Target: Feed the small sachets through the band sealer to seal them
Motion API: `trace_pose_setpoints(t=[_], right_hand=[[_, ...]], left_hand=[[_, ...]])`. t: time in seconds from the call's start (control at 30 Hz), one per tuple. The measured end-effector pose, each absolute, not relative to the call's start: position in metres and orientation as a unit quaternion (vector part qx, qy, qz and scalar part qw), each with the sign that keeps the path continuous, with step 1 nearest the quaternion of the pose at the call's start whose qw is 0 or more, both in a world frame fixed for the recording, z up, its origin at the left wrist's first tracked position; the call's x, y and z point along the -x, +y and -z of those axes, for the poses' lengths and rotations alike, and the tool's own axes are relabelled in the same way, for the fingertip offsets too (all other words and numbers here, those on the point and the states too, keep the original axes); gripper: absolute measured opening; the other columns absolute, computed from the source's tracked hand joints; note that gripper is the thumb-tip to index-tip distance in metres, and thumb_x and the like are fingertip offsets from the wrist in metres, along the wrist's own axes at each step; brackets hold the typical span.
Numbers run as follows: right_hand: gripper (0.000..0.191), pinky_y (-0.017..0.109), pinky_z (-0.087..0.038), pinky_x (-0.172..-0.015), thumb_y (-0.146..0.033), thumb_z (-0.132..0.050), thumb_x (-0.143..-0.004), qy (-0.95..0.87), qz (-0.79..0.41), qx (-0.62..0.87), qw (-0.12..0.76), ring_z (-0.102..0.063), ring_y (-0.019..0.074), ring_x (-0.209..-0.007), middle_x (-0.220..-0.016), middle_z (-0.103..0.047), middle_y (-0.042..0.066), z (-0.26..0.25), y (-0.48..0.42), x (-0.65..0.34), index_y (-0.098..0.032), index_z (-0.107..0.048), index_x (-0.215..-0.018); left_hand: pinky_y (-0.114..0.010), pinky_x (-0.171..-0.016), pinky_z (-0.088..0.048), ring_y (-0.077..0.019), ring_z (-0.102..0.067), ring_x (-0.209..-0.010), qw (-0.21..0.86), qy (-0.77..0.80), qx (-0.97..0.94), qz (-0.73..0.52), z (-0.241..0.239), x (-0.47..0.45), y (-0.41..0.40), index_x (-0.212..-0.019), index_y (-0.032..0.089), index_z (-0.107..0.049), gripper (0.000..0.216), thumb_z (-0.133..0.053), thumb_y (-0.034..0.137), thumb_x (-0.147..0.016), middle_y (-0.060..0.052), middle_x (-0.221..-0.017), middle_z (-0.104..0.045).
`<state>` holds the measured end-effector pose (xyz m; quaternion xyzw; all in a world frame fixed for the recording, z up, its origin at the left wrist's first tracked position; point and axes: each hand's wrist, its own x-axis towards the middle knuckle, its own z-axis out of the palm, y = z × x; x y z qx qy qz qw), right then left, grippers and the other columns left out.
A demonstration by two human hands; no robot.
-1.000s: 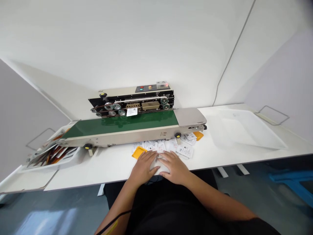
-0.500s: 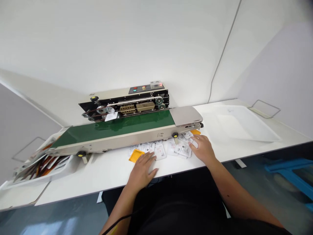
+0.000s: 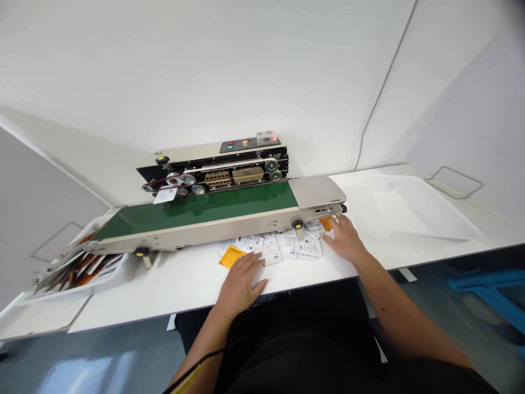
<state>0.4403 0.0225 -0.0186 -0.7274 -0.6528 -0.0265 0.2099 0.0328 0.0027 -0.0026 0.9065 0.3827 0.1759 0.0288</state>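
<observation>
A band sealer (image 3: 221, 172) with a green conveyor belt (image 3: 205, 208) stands on the white table (image 3: 184, 284). One white sachet (image 3: 164, 195) rides under the sealing head at the belt's left. Several white sachets (image 3: 283, 246) and an orange one (image 3: 231, 256) lie in front of the machine. My left hand (image 3: 241, 282) lies flat on the table, fingers stretched out and touching the sachets beside the orange one. My right hand (image 3: 346, 239) reaches to the sachets at the pile's right end, by another orange sachet (image 3: 326, 223); its fingers are curled down and I cannot see if they grip anything.
A white tray (image 3: 414, 210) sits on the table at the right. A tray with finished orange and white sachets (image 3: 77, 265) lies under the conveyor's left end. Wire loops (image 3: 455, 180) stand at both table ends. A grey cable (image 3: 385, 82) runs up the wall.
My right hand left the spot beside my left hand and moved right to the pile's far end. The sachet under the sealing head travelled left along the belt.
</observation>
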Motion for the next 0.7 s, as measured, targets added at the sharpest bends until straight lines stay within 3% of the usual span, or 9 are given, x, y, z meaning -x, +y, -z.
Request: trace_pose_setpoints(t=[0.1,0.3,0.4,0.5,0.6,0.7], right_hand=[[0.069,0.057,-0.034,-0.116,-0.054,-0.053,-0.096,-0.681,0.002,0.714,0.163,-0.035,0.0396,-0.148,-0.159,-0.044,0.016,0.019,0.034,-0.450,-0.021,-0.040,-0.155],[0.047,0.051,-0.039,-0.112,-0.047,-0.053,-0.099,-0.698,-0.017,0.697,0.165,-0.058,0.0332,-0.125,-0.137,-0.064,0.016,0.018,0.038,-0.443,-0.019,-0.063,-0.135],[0.041,0.048,-0.040,-0.110,-0.040,-0.051,-0.100,-0.701,-0.020,0.693,0.169,-0.063,0.0310,-0.116,-0.126,-0.069,0.015,0.012,0.031,-0.440,-0.018,-0.066,-0.132],[0.043,0.045,-0.041,-0.110,-0.037,-0.052,-0.098,-0.707,-0.029,0.682,0.183,-0.065,0.0289,-0.114,-0.123,-0.071,0.012,0.009,0.021,-0.437,-0.021,-0.064,-0.137],[0.050,0.048,-0.039,-0.111,-0.045,-0.061,-0.093,-0.716,-0.021,0.671,0.190,-0.063,0.0307,-0.120,-0.131,-0.068,0.012,0.011,0.013,-0.432,-0.023,-0.063,-0.138],[0.049,0.051,-0.038,-0.112,-0.043,-0.059,-0.095,-0.720,0.000,0.671,0.177,-0.064,0.0306,-0.115,-0.124,-0.070,0.013,0.016,0.009,-0.431,-0.022,-0.062,-0.138]], left_hand=[[-0.058,-0.120,-0.042,-0.0338,-0.049,-0.145,0.030,0.381,-0.907,-0.174,0.003,-0.032,0.004,-0.145,0.024,-0.059,0.052,-0.064,0.043,-0.097,-0.009,-0.156,-0.055],[-0.059,-0.120,-0.042,-0.0342,-0.050,-0.144,0.033,0.380,-0.907,-0.176,0.004,-0.033,0.006,-0.144,0.024,-0.059,0.052,-0.065,0.043,-0.097,-0.010,-0.155,-0.055],[-0.059,-0.120,-0.042,-0.0341,-0.050,-0.145,0.031,0.379,-0.907,-0.180,0.004,-0.034,0.005,-0.144,0.024,-0.058,0.052,-0.065,0.043,-0.097,-0.010,-0.155,-0.056],[-0.059,-0.120,-0.043,-0.0340,-0.050,-0.144,0.027,0.380,-0.907,-0.180,0.003,-0.033,0.004,-0.144,0.025,-0.059,0.051,-0.065,0.042,-0.097,-0.009,-0.155,-0.056],[-0.059,-0.119,-0.044,-0.0338,-0.051,-0.144,0.024,0.383,-0.907,-0.172,0.002,-0.033,0.003,-0.143,0.025,-0.059,0.050,-0.064,0.042,-0.097,-0.009,-0.155,-0.056],[-0.057,-0.119,-0.044,-0.0331,-0.051,-0.143,0.025,0.385,-0.907,-0.170,0.002,-0.033,0.002,-0.143,0.024,-0.059,0.050,-0.065,0.042,-0.097,-0.009,-0.155,-0.056]])
